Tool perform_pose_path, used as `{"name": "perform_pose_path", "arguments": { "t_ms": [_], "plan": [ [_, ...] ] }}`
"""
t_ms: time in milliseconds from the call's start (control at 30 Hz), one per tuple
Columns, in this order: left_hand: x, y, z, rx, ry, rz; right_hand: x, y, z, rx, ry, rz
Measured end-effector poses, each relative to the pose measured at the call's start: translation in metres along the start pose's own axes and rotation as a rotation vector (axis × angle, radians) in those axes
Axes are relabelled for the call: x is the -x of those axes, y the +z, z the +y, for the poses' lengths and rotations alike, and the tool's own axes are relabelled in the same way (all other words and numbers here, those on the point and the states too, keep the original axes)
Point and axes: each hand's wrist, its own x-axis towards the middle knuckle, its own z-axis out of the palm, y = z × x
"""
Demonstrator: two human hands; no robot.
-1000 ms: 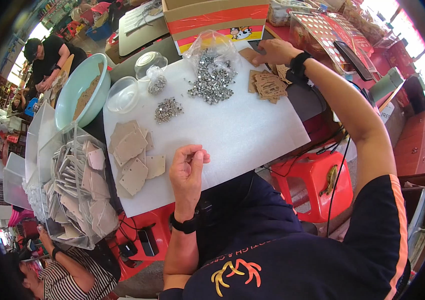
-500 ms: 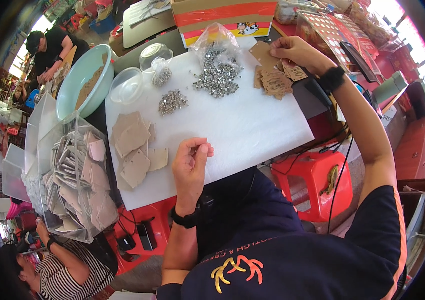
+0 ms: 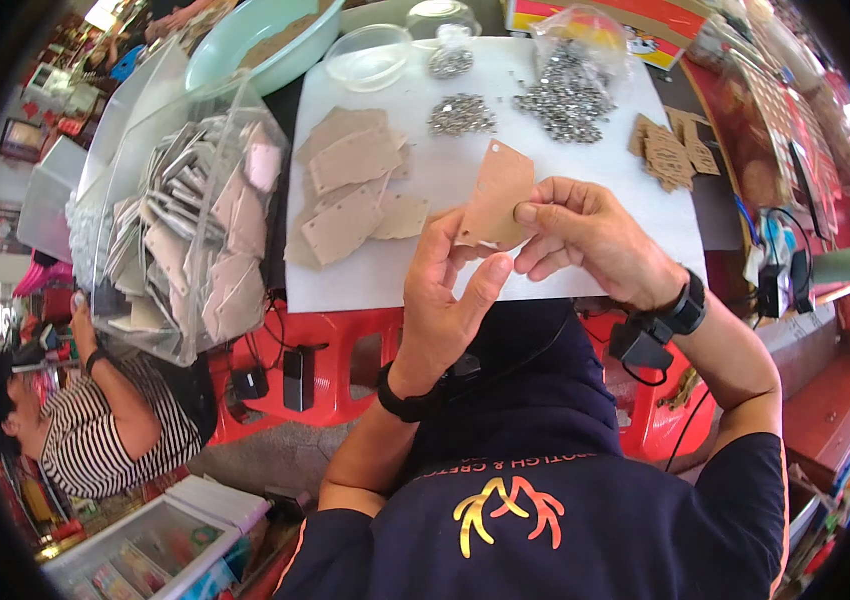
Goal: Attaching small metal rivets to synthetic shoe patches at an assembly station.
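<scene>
1. Head view, card: brown card [image 3: 498, 190] is up in both hands, above the near edge of the white sheet [image 3: 605, 170], roughly mid-width. Tilted, narrow top end up, small holes visible.
2. Right hand [image 3: 600, 240]: forearm slants in from lower right, elbow bent, wrist over the sheet's near-right part. Thumb on the card's right edge, index finger behind: pinch grip on card. Other fingers curled below.
3. Left hand [image 3: 445, 310]: forearm rises from the lower edge, elbow bent, palm turned inward. Fingers half curled at the card's lower-left edge; thumb sticks out, apart from the card. Can't tell whether these fingers grip or only support.
4. Around the hands: stack of flat cards [image 3: 350, 165] along the sheet's left edge. Small metal-part pile [image 3: 462, 115] toward the far edge, bigger metal-part pile [image 3: 565, 100] near the far-right corner, beside/under a clear bag [image 3: 585, 40]. Cut-out pieces [image 3: 663, 155] at the right edge. Clear bowl [image 3: 368, 60] at the far-left corner. Clear bin [image 3: 170, 125] full of cards beyond the left edge.
</scene>
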Motion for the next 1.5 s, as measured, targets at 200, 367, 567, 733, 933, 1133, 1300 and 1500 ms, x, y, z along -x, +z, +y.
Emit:
{"name": "perform_pose_path", "arguments": {
  "t_ms": [200,367,567,733,933,1133,1300,1500],
  "plan": [
    [0.034,-0.023,0.01,-0.064,0.003,0.283,-0.022,0.054,0.017,-0.015,0.051,-0.174],
    [0.034,-0.044,0.025,0.189,0.096,0.539,-0.052,0.072,0.022,0.426,-0.017,-0.337],
    [0.056,-0.089,0.032,0.149,-0.001,0.633,-0.101,0.081,0.023,1.207,-0.901,-0.087],
    [0.065,-0.099,0.034,0.114,-0.048,0.68,-0.121,0.089,0.034,1.418,-1.042,-0.132],
    [0.067,-0.104,0.031,0.112,-0.078,0.65,-0.118,0.085,0.026,1.459,-1.014,-0.15],
    [0.059,-0.096,0.028,0.129,-0.07,0.596,-0.105,0.075,0.017,1.089,-0.952,-0.019],
    [0.046,-0.082,0.032,0.102,-0.111,0.491,-0.074,0.064,0.004,0.408,-0.31,-0.044],
    [0.03,-0.063,0.032,0.022,-0.112,0.338,-0.045,0.05,0.01,0.112,-0.199,-0.099]
  ]
}}
